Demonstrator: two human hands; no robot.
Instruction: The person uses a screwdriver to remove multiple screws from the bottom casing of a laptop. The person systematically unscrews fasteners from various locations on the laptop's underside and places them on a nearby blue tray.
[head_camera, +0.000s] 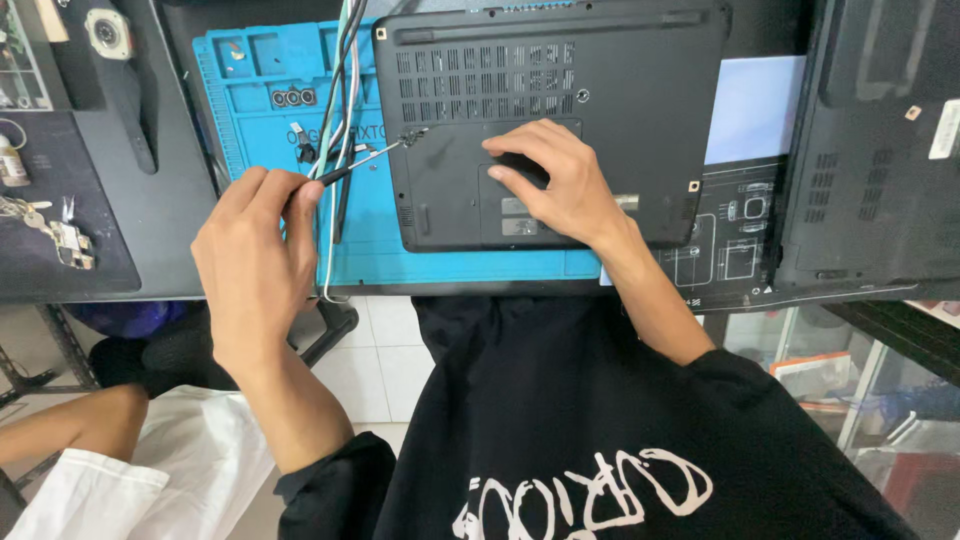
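Observation:
A black laptop (600, 90) lies upside down on a blue repair mat (260, 120), its vented underside facing up. My right hand (555, 180) rests flat on the lower cover panel, fingers spread, pressing it down. My left hand (255, 255) grips a thin screwdriver (370, 160) by its handle. The tool's tip touches a screw spot at the panel's upper left corner (412, 135). Black and white cables (340, 90) run down across the mat beside the screwdriver.
A second black laptop base (880, 140) lies at the right on a printed sheet (730, 240). Keys (50, 230) and small parts sit on the dark mat at the left. Another person's arm in a white sleeve (90, 440) is at the lower left.

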